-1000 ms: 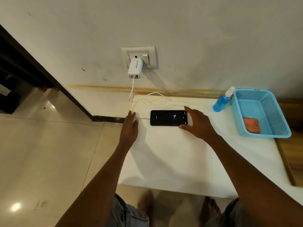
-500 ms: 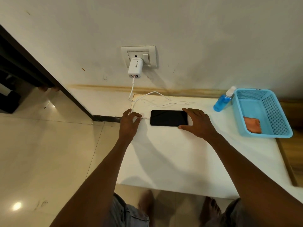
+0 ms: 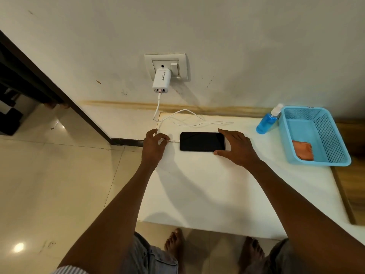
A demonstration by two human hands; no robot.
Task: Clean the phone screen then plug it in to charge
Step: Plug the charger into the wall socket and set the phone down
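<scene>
Phone [image 3: 202, 141] lay flat on the desk [image 3: 197, 184], between the two grips. Left hand [image 3: 153, 147] pinched the cable [image 3: 173, 141] at the phone's near end; right hand [image 3: 236, 148] braced the far end, fingers straight. Risk, as judged: a tug from the left grip could unseat the connector, or slide the phone toward the desk edge.

A single wide-angle head camera looks forward and steeply down from above the white bench [image 3: 197, 190], facing the wall [image 3: 217, 36]; both forearms reach in from the bottom edge, feet visible below
</scene>
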